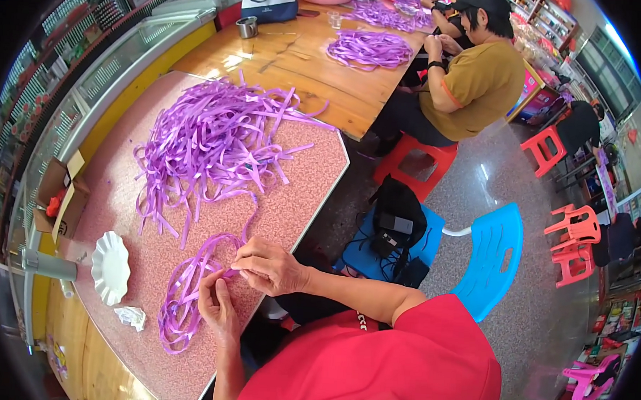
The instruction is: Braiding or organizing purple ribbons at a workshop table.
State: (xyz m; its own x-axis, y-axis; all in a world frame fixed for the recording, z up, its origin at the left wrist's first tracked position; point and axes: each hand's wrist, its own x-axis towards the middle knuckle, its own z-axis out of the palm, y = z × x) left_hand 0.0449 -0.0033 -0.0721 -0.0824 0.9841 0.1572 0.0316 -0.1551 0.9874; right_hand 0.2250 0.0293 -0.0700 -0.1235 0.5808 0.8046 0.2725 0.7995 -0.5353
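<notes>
Both my hands meet over the near edge of the pink speckled tabletop [292,191], fingers pinched on a purple ribbon [251,218]. My left hand [218,307] grips it with thumb and fingertips. Just above and to the right, my right hand [268,264] pinches the same strip; the exact spot between the fingertips is partly hidden. Beside my left hand lies a looped bundle of purple ribbon [175,315]. Farther off on the tabletop spreads a big loose heap of purple ribbons [212,133].
Left of the bundle stand a white scalloped dish [110,267] and a crumpled tissue [132,317]. A wooden table [305,69] adjoins the far side, bearing a metal cup [247,27] and another ribbon pile [370,49]. A person [479,78] sits there. A blue chair [488,259] holds a black bag [399,211].
</notes>
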